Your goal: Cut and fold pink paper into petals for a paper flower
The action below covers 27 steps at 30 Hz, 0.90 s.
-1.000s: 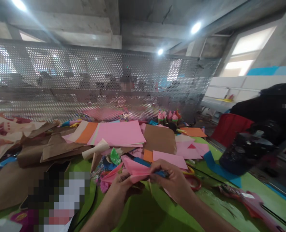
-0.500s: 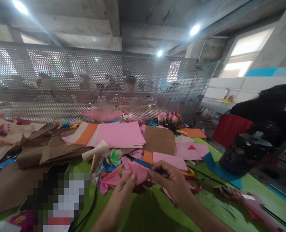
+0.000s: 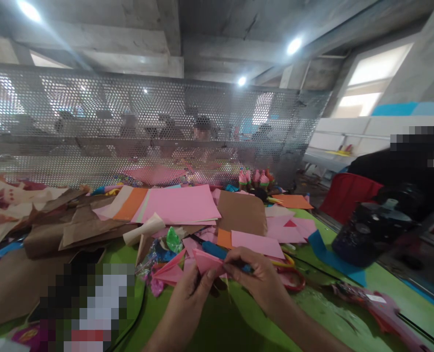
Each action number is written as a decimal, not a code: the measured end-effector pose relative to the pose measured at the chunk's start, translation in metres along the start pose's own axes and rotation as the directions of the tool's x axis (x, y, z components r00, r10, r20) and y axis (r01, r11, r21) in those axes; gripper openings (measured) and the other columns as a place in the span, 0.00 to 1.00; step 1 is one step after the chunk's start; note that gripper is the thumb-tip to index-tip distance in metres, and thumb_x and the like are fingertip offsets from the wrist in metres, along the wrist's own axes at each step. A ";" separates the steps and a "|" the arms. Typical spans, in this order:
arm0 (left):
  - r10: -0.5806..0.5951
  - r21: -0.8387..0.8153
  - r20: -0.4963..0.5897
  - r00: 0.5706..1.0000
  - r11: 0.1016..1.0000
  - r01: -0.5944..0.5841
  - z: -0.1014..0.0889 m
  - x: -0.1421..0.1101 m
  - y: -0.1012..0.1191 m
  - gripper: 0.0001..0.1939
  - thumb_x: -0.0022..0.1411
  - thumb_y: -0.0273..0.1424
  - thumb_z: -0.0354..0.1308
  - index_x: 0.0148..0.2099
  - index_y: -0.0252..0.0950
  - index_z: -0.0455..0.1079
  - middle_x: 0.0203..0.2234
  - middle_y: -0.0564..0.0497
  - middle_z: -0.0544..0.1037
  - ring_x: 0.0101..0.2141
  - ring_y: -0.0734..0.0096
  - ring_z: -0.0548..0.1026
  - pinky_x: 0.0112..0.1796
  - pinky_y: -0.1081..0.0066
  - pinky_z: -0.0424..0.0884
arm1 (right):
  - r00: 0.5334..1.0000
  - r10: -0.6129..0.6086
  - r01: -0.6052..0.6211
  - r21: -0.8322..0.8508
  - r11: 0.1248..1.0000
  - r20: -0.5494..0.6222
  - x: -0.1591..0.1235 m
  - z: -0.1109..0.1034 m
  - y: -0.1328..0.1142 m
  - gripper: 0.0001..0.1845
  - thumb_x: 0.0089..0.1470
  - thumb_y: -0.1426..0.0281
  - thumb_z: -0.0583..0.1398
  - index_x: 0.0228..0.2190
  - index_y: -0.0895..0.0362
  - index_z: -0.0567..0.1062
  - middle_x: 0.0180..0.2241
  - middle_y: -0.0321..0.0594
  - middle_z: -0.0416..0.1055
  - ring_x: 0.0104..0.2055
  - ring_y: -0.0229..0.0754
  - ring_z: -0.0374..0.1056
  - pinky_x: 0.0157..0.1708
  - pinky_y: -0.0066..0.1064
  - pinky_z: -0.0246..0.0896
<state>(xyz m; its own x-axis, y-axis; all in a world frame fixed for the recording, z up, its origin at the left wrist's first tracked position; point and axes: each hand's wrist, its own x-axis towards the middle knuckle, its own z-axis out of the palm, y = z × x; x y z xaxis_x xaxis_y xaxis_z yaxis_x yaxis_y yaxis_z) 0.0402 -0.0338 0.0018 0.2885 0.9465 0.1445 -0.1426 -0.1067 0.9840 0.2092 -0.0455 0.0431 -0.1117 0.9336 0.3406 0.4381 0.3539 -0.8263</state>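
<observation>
A folded piece of pink paper (image 3: 205, 261) is held between both hands above the green table. My left hand (image 3: 192, 293) grips its lower left side, thumb on the front face. The fingertips of my right hand (image 3: 251, 274) pinch the paper's right corner. Just behind the paper lies a blue-handled tool (image 3: 215, 249), partly hidden. More folded pink paper (image 3: 171, 271) rests left of my left hand, near a crumpled clear and blue wrapper (image 3: 158, 252). Beside my right hand, scissors with red and yellow handles (image 3: 293, 276) lie partly covered.
Stacked pink sheets (image 3: 182, 203) and brown cardboard (image 3: 242, 212) cover the table's back. A pink glue gun (image 3: 385, 305) lies at right, near a dark jar (image 3: 359, 234). A perforated metal screen (image 3: 147, 122) stands behind. A person in black (image 3: 381, 154) sits at far right.
My left hand has shifted its hold, its thumb now farther right on the pink paper. The paper has tilted, and more of the blue-handled tool shows behind it.
</observation>
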 end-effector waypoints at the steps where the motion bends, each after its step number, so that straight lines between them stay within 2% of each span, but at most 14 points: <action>1: 0.003 0.004 0.003 1.000 1.000 -0.003 0.000 0.000 -0.001 0.16 0.62 0.43 0.55 0.36 0.35 0.74 0.28 0.49 0.77 0.29 0.68 0.73 0.34 0.71 0.69 | 1.000 -0.004 0.004 -0.015 1.000 0.002 0.000 0.000 0.000 0.06 0.55 0.67 0.61 0.28 0.56 0.73 0.26 0.34 0.70 0.30 0.39 0.65 0.30 0.27 0.58; 6: -0.008 0.012 -0.014 1.000 1.000 0.008 -0.002 0.002 0.001 0.15 0.62 0.42 0.56 0.39 0.36 0.75 0.33 0.48 0.79 0.32 0.66 0.74 0.36 0.70 0.69 | 1.000 -0.025 0.024 -0.061 0.998 -0.016 -0.003 -0.001 -0.001 0.03 0.54 0.70 0.61 0.33 0.55 0.72 0.29 0.35 0.71 0.32 0.39 0.67 0.32 0.27 0.60; 9: 0.015 0.001 -0.061 0.998 1.000 -0.015 -0.003 0.003 0.006 0.15 0.58 0.44 0.59 0.33 0.36 0.75 0.28 0.50 0.77 0.29 0.67 0.73 0.33 0.71 0.69 | 1.000 0.004 -0.004 -0.051 0.999 0.001 -0.002 -0.002 -0.001 0.08 0.53 0.69 0.63 0.36 0.55 0.72 0.31 0.36 0.72 0.34 0.40 0.69 0.33 0.28 0.62; 13: -0.023 -0.053 -0.082 0.996 0.998 0.019 -0.005 0.004 0.012 0.16 0.55 0.45 0.61 0.28 0.36 0.74 0.21 0.52 0.76 0.25 0.69 0.73 0.30 0.73 0.68 | 0.994 0.083 -0.083 0.002 0.997 0.065 0.001 -0.003 -0.002 0.08 0.53 0.65 0.63 0.33 0.57 0.76 0.29 0.38 0.74 0.33 0.42 0.69 0.33 0.29 0.63; 19: -0.071 -0.138 -0.079 0.994 0.989 0.059 -0.005 0.004 0.010 0.19 0.49 0.47 0.66 0.31 0.35 0.75 0.21 0.51 0.78 0.25 0.70 0.74 0.29 0.73 0.70 | 0.994 0.103 -0.104 0.041 0.994 0.025 0.001 0.000 -0.004 0.08 0.50 0.66 0.64 0.26 0.58 0.76 0.24 0.36 0.73 0.28 0.39 0.67 0.28 0.27 0.60; 22: -0.131 -0.192 -0.126 0.983 0.976 0.105 -0.003 0.005 0.010 0.21 0.47 0.48 0.66 0.31 0.33 0.75 0.21 0.50 0.78 0.23 0.71 0.74 0.28 0.73 0.70 | 0.997 0.074 -0.075 0.039 0.996 0.035 0.000 0.001 -0.005 0.07 0.51 0.66 0.64 0.28 0.58 0.76 0.26 0.36 0.74 0.29 0.40 0.68 0.29 0.27 0.61; 25: -0.189 -0.249 -0.144 0.971 0.957 0.149 -0.002 0.004 0.011 0.22 0.47 0.48 0.67 0.33 0.33 0.74 0.21 0.50 0.79 0.23 0.70 0.75 0.29 0.72 0.71 | 1.000 -0.026 0.026 0.049 0.998 -0.003 -0.001 0.001 -0.005 0.06 0.51 0.69 0.64 0.34 0.56 0.76 0.31 0.38 0.75 0.34 0.41 0.70 0.35 0.29 0.64; 27: -0.211 -0.274 -0.141 0.967 0.947 0.167 -0.002 0.004 0.013 0.22 0.47 0.48 0.67 0.34 0.33 0.74 0.23 0.49 0.80 0.24 0.68 0.76 0.30 0.71 0.72 | 0.995 -0.098 0.099 0.026 0.995 -0.033 -0.001 0.000 -0.005 0.05 0.52 0.70 0.64 0.34 0.55 0.77 0.33 0.38 0.76 0.36 0.42 0.70 0.37 0.30 0.64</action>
<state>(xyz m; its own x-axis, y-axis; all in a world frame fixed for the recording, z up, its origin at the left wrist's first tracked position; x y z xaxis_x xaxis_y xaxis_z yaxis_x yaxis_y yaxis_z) 0.0374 -0.0310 0.0147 0.1762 0.9809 -0.0829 -0.3466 0.1406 0.9274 0.2073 -0.0486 0.0468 -0.1247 0.8920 0.4345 0.4018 0.4458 -0.7999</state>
